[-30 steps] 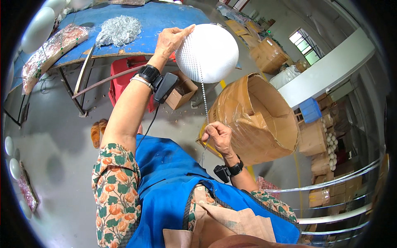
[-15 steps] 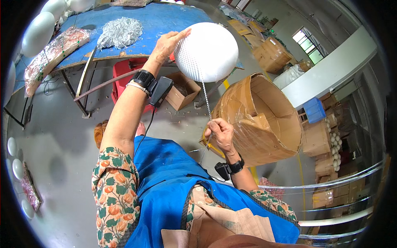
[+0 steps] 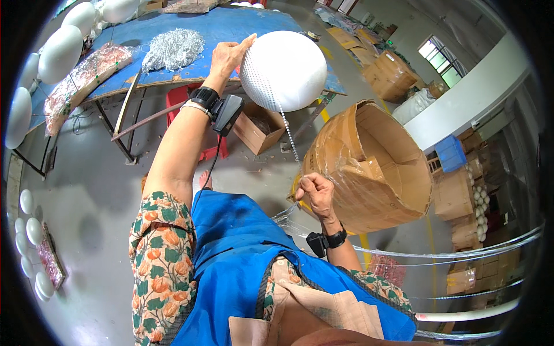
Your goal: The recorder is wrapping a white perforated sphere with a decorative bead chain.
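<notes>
Okay, left hand [image 3: 228, 59] half-curled against upper-centre white ball [image 3: 294, 69], grip unclear. Right hand [image 3: 317, 193] pinches bead strand [image 3: 290, 135] shut; best kept taut.

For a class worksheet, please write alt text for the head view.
A person's left hand touches a white, partly beaded ball; the right hand holds the bead strand running from it. A big open cardboard box is at right.

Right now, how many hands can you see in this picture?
2: the left hand touches the upper left side of the white ball, and the right hand pinches the beaded string below it. No others show.
</notes>
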`<state>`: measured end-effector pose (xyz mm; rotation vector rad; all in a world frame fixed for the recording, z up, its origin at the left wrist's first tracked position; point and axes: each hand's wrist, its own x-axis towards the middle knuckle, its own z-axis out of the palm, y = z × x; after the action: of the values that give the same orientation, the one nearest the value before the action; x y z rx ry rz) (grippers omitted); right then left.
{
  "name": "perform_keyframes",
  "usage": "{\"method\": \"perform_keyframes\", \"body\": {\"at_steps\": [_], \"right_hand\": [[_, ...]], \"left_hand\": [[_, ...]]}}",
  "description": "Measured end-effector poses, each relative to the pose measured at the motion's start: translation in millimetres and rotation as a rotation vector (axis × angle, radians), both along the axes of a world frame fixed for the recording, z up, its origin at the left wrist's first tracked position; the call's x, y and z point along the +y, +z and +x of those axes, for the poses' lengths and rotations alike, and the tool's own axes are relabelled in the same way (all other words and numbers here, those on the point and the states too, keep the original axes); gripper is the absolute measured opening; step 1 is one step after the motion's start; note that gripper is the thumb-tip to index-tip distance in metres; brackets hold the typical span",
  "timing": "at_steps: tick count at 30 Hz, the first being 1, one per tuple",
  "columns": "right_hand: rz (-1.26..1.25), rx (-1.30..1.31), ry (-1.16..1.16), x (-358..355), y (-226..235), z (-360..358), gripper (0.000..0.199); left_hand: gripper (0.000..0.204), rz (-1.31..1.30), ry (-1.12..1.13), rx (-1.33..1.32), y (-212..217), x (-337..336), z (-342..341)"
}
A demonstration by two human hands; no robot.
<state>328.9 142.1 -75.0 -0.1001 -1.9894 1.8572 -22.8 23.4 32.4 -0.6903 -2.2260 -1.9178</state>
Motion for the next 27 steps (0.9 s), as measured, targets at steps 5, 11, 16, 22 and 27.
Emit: {"method": "perform_keyframes", "body": {"at_steps": [5,11,16,22,27], "right_hand": [[-0.051,-0.041,-0.002,8.5,-12.0,-18.0,0.022],[-0.045,-0.019,-0.017,12.9,-18.0,-26.9,0.022],[-0.062,-0.043,-0.034,10.4,-19.1,-22.2,0.021],[-0.044,0.071,0.086,-1.2,31.7,21.2,0.019],[-0.012,0.238,0.145,-9.6,54.2,28.4,0.019]], "left_hand": [[0.078,-0.005,-0.083,-0.170,-2.0,-3.6,-4.3],[0.076,0.059,-0.177,-0.156,9.8,-15.9,30.8],[0.067,0.088,-0.106,-0.178,15.7,-16.4,36.9],[0.066,0.112,-0.074,-0.172,5.0,-10.2,26.6],[0.062,0.124,0.016,-0.007,-12.3,-1.1,6.3]]}}
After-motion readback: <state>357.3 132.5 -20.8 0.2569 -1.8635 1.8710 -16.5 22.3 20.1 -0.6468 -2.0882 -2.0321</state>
